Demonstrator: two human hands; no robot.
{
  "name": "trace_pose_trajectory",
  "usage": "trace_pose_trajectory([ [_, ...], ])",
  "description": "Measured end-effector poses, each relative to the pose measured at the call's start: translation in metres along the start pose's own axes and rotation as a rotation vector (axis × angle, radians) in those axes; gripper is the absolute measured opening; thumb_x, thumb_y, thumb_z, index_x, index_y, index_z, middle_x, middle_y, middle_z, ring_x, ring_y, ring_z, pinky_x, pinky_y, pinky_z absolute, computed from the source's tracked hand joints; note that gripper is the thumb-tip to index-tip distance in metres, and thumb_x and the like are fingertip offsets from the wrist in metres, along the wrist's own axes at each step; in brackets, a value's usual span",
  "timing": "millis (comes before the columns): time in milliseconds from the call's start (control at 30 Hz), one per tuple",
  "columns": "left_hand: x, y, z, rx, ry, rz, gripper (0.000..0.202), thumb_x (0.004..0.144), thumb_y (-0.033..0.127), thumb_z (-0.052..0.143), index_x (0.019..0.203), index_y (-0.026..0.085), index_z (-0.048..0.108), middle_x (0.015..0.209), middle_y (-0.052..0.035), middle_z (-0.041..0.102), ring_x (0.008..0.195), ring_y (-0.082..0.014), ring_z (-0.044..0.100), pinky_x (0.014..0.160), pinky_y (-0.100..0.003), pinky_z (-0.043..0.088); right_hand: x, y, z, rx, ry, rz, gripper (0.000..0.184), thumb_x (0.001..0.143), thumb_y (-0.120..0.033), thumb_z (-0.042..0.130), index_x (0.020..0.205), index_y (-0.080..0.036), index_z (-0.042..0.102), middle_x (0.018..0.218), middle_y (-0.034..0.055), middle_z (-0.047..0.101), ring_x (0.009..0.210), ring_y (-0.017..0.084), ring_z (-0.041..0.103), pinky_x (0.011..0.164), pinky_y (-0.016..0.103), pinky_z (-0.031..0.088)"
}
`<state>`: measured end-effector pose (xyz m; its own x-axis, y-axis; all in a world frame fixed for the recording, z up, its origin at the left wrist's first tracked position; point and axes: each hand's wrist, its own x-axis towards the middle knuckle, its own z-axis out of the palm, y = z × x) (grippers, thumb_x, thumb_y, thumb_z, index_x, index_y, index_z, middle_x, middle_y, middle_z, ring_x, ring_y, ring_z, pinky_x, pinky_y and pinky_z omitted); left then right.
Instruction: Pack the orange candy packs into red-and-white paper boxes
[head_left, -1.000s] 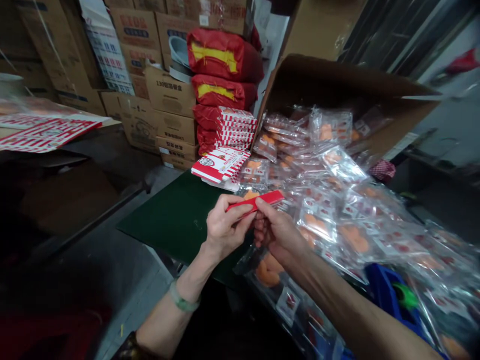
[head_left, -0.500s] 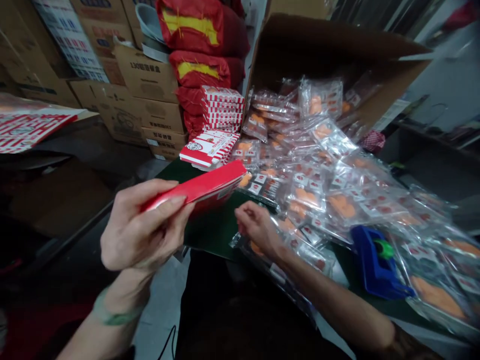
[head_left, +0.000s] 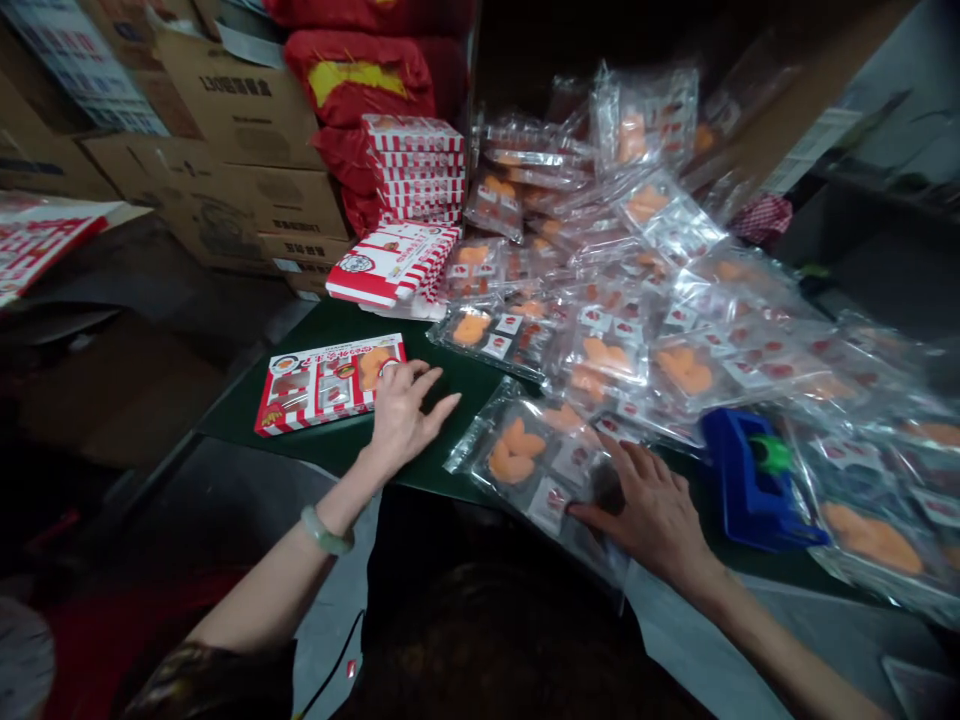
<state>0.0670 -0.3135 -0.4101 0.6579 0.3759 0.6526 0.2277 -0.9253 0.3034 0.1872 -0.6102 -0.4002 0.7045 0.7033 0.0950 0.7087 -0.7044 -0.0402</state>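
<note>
A red-and-white striped box (head_left: 324, 388) with a windowed, printed face lies flat on the green table. My left hand (head_left: 403, 412) is at its right end, fingers spread and holding nothing; whether a fingertip touches the box is unclear. At the table's front edge lies a clear plastic packet (head_left: 517, 460) with orange pieces and small white labelled sachets inside. My right hand (head_left: 656, 505) rests over the packet's right side, its thumb and fingers apart. Just right of that hand stands a blue tape dispenser (head_left: 750, 490) with a green hub.
Similar clear packets (head_left: 682, 370) are heaped across the right and back, spilling from a large carton (head_left: 832, 100). Striped boxes (head_left: 416, 170) are stacked at the back left, with others (head_left: 394, 262) in front. Red sacks (head_left: 360, 80) and brown cartons (head_left: 232, 110) stand behind.
My left hand has lowered the striped box onto the table, let go of it and moved right. My right hand has moved right and opened over the front packet.
</note>
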Motion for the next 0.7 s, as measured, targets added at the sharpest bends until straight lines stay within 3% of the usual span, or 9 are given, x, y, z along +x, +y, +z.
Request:
trace_pose_trajectory([
  [67,-0.004,0.028,0.006,-0.137,-0.102,-0.068,0.049,0.078,0.048,0.064,0.116,0.016,0.060,0.105,-0.0120,0.063,0.094,-0.0251,0.056,0.082,-0.039,0.047,0.005,0.007,-0.003,0.007,-0.061,0.041,0.085,0.069,-0.061,0.064,0.138,-0.017,0.041,0.118,0.0175,0.061,0.107,0.037,0.055,0.084,0.048,0.042],
  [200,-0.013,0.060,0.015,-0.258,-0.410,-0.264,0.074,0.063,0.052,0.075,0.126,0.018,0.053,0.084,-0.0044,0.064,0.075,-0.0203,0.057,0.067,-0.031,0.047,0.018,0.007,-0.007,0.063,-0.091,0.058,0.078,0.066,-0.053,0.070,0.131,-0.017,0.048,0.111,0.0169,0.064,0.104,0.036,0.057,0.085,0.046,0.041],
  [367,-0.005,0.068,0.017,-0.654,-0.318,-0.498,0.053,0.068,0.035,0.072,0.116,0.017,0.057,0.064,0.0057,0.048,0.052,-0.0077,0.042,0.053,-0.021,0.039,0.040,-0.005,-0.013,0.408,-0.213,0.007,0.047,0.064,-0.040,0.073,0.105,-0.021,0.062,0.096,0.0082,0.069,0.089,0.027,0.063,0.075,0.036,0.043],
  [467,0.005,0.059,0.007,-0.801,-0.248,-0.508,0.033,0.073,0.033,0.066,0.101,0.015,0.061,0.057,0.0066,0.043,0.048,-0.0061,0.039,0.048,-0.019,0.036,0.058,-0.006,-0.012,0.647,-0.304,-0.053,0.022,0.067,-0.037,0.068,0.078,-0.020,0.061,0.072,0.0013,0.066,0.066,0.018,0.059,0.061,0.028,0.039],
  [533,0.016,0.044,-0.005,-0.660,-0.172,-0.446,0.025,0.077,0.033,0.062,0.093,0.014,0.063,0.057,0.0048,0.047,0.049,-0.0068,0.042,0.048,-0.019,0.037,0.074,-0.007,-0.008,0.739,-0.303,-0.106,0.021,0.069,-0.038,0.066,0.070,-0.020,0.057,0.064,-0.0001,0.062,0.059,0.016,0.056,0.056,0.027,0.037],
  [600,0.034,0.020,-0.019,-0.424,-0.086,-0.413,0.023,0.081,0.033,0.056,0.092,0.014,0.063,0.061,0.0015,0.053,0.053,-0.0090,0.048,0.052,-0.021,0.041,0.092,-0.012,-0.004,0.706,-0.279,-0.140,0.021,0.071,-0.039,0.064,0.067,-0.020,0.056,0.063,0.0013,0.062,0.060,0.017,0.057,0.055,0.027,0.037],
  [700,0.075,-0.023,-0.039,-0.166,0.009,-0.433,0.027,0.084,0.034,0.052,0.098,0.013,0.062,0.079,-0.0057,0.062,0.071,-0.0154,0.058,0.069,-0.027,0.047,0.116,-0.028,-0.004,0.436,-0.172,-0.113,0.023,0.076,-0.043,0.061,0.071,-0.020,0.058,0.072,0.0067,0.066,0.070,0.024,0.063,0.060,0.031,0.040],
])
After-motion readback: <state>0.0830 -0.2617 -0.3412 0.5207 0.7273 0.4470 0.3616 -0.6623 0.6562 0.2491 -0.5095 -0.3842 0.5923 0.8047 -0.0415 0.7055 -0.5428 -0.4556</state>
